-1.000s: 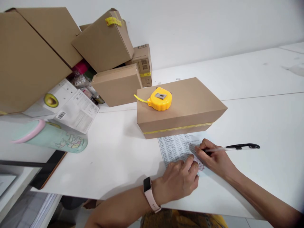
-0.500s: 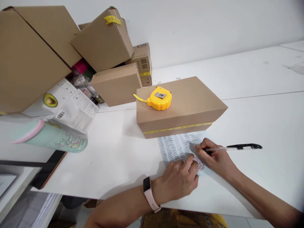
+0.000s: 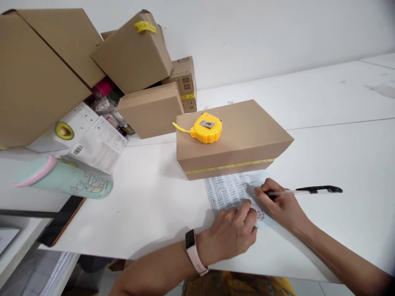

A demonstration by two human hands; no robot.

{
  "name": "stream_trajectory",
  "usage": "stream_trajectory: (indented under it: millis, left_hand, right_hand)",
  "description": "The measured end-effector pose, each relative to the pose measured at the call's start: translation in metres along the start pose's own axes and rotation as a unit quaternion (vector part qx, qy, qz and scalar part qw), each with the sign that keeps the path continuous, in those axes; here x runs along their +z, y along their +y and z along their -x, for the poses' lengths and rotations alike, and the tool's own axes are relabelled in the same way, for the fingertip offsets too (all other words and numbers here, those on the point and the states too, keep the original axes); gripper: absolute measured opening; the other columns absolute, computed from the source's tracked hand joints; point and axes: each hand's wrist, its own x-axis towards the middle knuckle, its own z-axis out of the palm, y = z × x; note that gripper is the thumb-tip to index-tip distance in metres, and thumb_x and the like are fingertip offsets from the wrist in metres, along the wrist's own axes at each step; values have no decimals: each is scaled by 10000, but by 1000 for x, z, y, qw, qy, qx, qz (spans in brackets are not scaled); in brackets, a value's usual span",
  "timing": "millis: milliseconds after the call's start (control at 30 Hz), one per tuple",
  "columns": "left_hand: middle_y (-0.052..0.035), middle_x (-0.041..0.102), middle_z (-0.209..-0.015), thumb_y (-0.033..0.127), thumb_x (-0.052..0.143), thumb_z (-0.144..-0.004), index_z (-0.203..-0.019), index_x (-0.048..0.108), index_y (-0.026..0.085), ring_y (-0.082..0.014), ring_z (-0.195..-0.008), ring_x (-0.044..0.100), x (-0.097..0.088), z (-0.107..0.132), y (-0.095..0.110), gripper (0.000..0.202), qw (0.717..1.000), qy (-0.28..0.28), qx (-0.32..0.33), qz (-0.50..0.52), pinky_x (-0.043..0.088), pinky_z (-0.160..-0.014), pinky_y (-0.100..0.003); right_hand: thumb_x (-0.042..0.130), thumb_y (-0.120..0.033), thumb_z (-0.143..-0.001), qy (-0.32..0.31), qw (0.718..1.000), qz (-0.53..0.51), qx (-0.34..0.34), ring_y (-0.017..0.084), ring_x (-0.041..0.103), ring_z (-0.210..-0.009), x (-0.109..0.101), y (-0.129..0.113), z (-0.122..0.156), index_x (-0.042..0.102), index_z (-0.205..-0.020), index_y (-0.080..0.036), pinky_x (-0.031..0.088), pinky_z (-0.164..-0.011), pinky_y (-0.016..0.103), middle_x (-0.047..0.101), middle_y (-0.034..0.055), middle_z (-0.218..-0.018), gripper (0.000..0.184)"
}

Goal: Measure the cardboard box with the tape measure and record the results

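A black-capped pen with a clear barrel (image 3: pixel 290 192) is pinched in my right hand (image 3: pixel 279 205), its tip end low over a printed sheet of paper (image 3: pixel 226 191). My left hand (image 3: pixel 233 232) rests with curled fingers on the lower part of that sheet, next to a round red stamp mark (image 3: pixel 257 212). The sheet's far edge reaches up to a brown cardboard box (image 3: pixel 243 135) with a strip of yellow tape along its side. On top of this box lies a yellow tape measure (image 3: pixel 207 128) with a yellow strap.
Several cardboard boxes (image 3: pixel 132 53) are piled at the back left against the wall. Before them lies a white carton with an avocado picture (image 3: pixel 95 142). A mint-green bottle (image 3: pixel 83 181) lies near the left table edge, beside a dark flat object (image 3: pixel 61 220). The white table (image 3: pixel 339 160) extends right.
My right hand and the pen have shifted very slightly on the sheet. My left hand stays in place, and the box and tape measure have not moved.
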Motion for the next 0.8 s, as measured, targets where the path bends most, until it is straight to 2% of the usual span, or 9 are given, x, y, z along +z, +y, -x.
stream_trajectory:
  millis: [800]
  left_hand:
    - [-88, 566, -1369, 320, 484, -932, -1219, 534, 153, -194, -786, 666, 1, 1, 0, 335, 1000, -4, 0, -2, 556, -531, -355]
  right_hand:
    - [573, -348, -886, -19, 1000, -9, 9, 111, 354, -529, 1, 5, 0, 399, -655, -238, 313, -474, 264, 393, -53, -604, 310]
